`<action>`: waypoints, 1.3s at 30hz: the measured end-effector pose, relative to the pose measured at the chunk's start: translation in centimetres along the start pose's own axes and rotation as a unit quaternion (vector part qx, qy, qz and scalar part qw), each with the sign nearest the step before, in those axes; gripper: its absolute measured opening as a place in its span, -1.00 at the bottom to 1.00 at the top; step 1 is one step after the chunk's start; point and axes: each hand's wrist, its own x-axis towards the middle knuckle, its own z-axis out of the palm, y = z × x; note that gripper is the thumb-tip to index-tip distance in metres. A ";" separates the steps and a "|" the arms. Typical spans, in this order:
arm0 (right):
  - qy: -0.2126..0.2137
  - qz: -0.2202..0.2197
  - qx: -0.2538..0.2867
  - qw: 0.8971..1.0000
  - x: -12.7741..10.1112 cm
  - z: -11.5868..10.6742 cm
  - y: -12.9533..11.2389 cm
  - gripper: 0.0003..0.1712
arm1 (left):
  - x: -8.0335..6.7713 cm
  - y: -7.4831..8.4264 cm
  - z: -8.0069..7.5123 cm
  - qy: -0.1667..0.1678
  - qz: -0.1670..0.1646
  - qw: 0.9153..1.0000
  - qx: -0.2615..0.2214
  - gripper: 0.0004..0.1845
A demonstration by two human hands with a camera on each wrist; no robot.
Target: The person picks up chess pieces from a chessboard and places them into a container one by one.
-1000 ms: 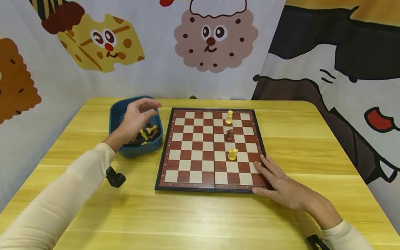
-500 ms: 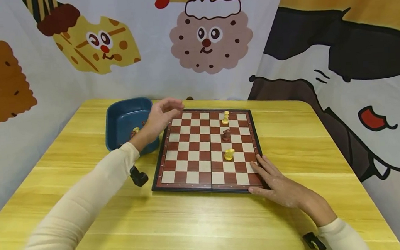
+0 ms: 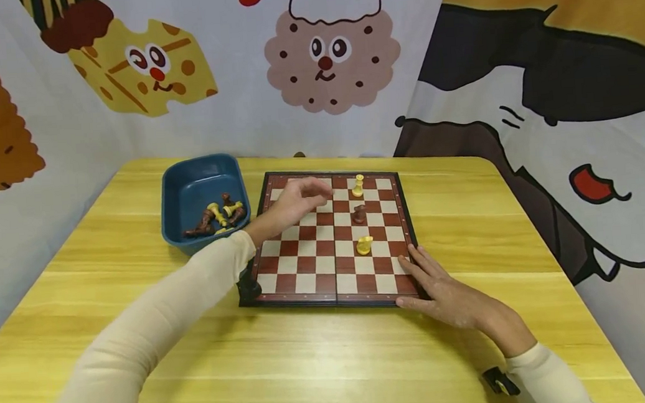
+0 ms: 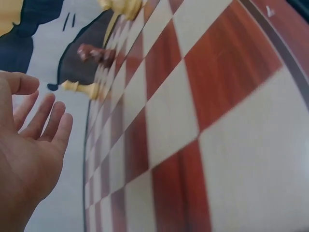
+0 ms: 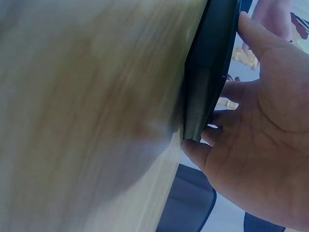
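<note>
Yellow surface, chessboard (image 3: 325, 239) — left hand (image 3: 294, 202) hovers released, brown piece (image 3: 359, 213) just right; right hand (image 3: 447, 292) flat on corner.

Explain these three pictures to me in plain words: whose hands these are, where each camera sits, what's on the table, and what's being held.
There is no machine here: a person in cream sleeves works with bare hands. The wide picture comes from a camera on the head; the two close, blurred ones come from cameras on each wrist. On the yellow wooden table lies a red-and-cream chessboard with a dark frame. On it are a yellow piece at the far edge, a brown piece and a nearer yellow piece. A dark blue plastic tub beside it holds more pieces. The left hand hovers open over the board, holding nothing. The right hand rests flat on the board's near right corner.
</note>
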 end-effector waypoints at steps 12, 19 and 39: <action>0.006 -0.013 0.012 1.000 0.4 0.1 -0.3 0.06 | 1.6 -0.6 2.3 -0.046 -0.020 0.999 0.014 -0.63; 0.001 -0.007 0.014 1.000 -0.1 0.3 -0.3 0.07 | 2.3 -1.3 4.5 -0.075 -0.055 0.995 0.020 -0.61; 0.005 0.002 0.004 1.000 0.1 0.1 0.2 0.06 | 3.3 -1.4 6.8 0.005 -0.043 0.993 0.107 -0.70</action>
